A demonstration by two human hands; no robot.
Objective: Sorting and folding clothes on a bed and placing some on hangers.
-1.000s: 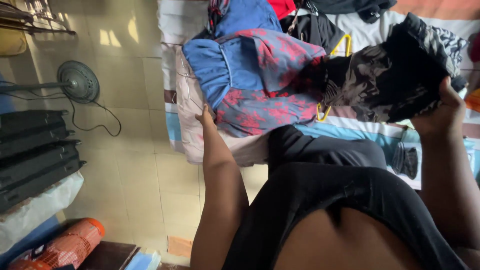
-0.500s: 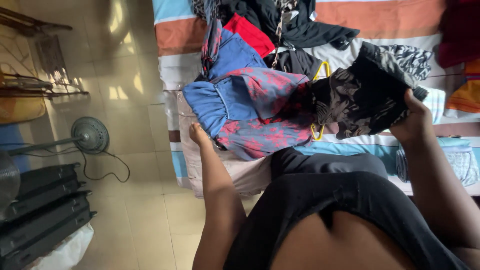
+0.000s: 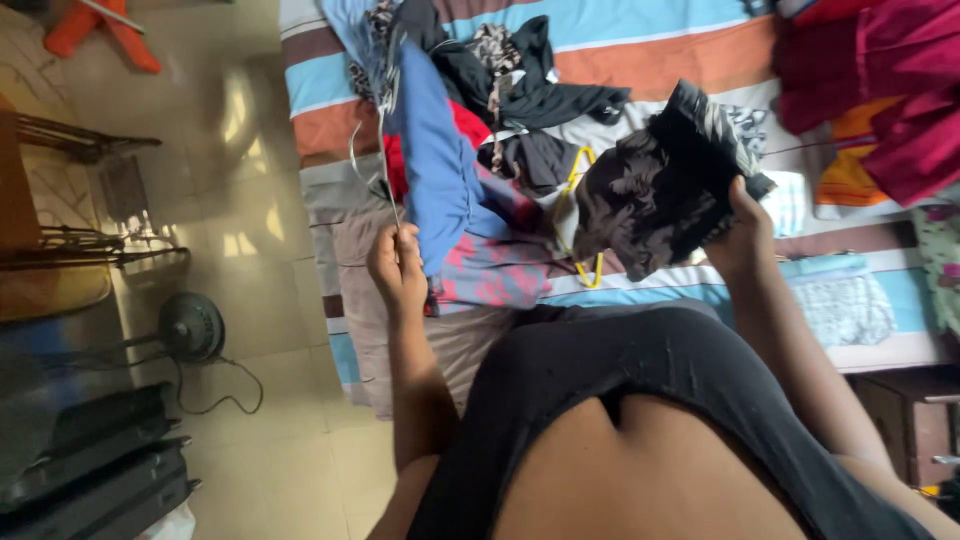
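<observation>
A: What takes up most of the view?

B: A bed under a striped sheet of blue, orange, brown and white (image 3: 640,45); a heap of loose clothes lies across it; a pale tiled floor (image 3: 250,200) runs along its left side.

A: And the biggest garment in hand?

B: A blue cloth garment with a red and blue patterned part (image 3: 440,180); it lies on the heap near the bed's edge; the left hand (image 3: 398,268) pinches its lower edge, fingers pressed together on the cloth.

A: The other hand?

B: The right hand (image 3: 742,232) has its grip clenched on a dark black and grey patterned garment (image 3: 650,190), held up just above the sheet.

A: Anything smaller?

B: A yellow plastic hanger (image 3: 580,225) lies between the two garments; a small dark round fan (image 3: 192,327) stands on the floor, well apart.
</observation>
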